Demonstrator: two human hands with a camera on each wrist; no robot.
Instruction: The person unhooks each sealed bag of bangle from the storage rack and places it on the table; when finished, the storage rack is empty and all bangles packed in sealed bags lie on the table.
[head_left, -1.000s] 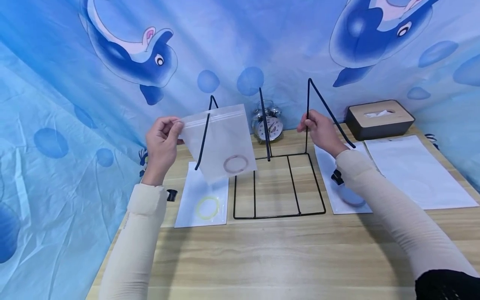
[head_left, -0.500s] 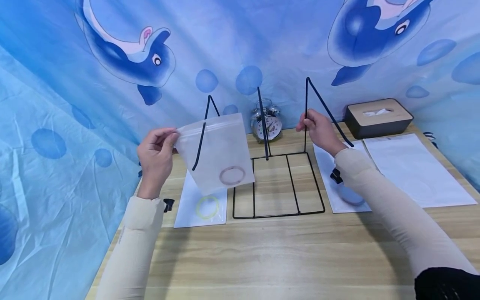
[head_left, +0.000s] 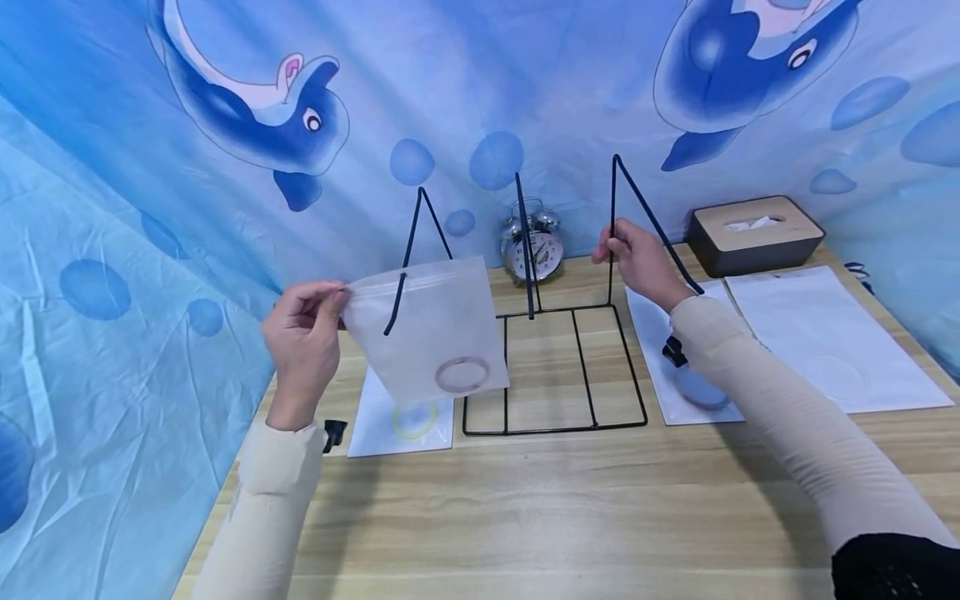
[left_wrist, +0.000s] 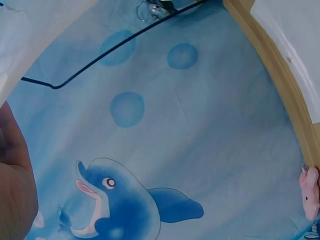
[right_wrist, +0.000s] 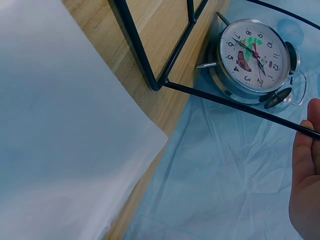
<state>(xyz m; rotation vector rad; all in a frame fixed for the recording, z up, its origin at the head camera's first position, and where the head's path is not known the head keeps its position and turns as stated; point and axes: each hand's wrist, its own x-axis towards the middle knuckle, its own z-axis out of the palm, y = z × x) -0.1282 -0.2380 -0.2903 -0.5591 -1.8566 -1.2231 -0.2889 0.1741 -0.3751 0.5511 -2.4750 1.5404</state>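
Note:
My left hand [head_left: 303, 350] pinches the upper left corner of a frosted zip bag [head_left: 427, 321], which has a pinkish ring [head_left: 462, 375] low on its face. The bag hangs tilted at the left arm of a black wire rack [head_left: 555, 432]; that arm's free end shows in front of the bag, and its upright passes behind. With curled fingers, my right hand [head_left: 637, 258] grips the rack's right upright. In the right wrist view, the fingers [right_wrist: 302, 155] lie at a black rod. Only part of the left hand [left_wrist: 15, 185] shows in the left wrist view.
An alarm clock [head_left: 534, 254] stands behind the rack and a tissue box [head_left: 756, 236] at the back right. White packets lie on the wooden table [head_left: 525, 525]: a left packet [head_left: 367, 425] with a yellow ring and a right packet [head_left: 840, 333]. A dolphin-print curtain [head_left: 450, 83] surrounds the table.
My left hand has moved down and slightly left, and the zip bag has lowered along the rack's left arm. The right hand keeps its grip on the upright.

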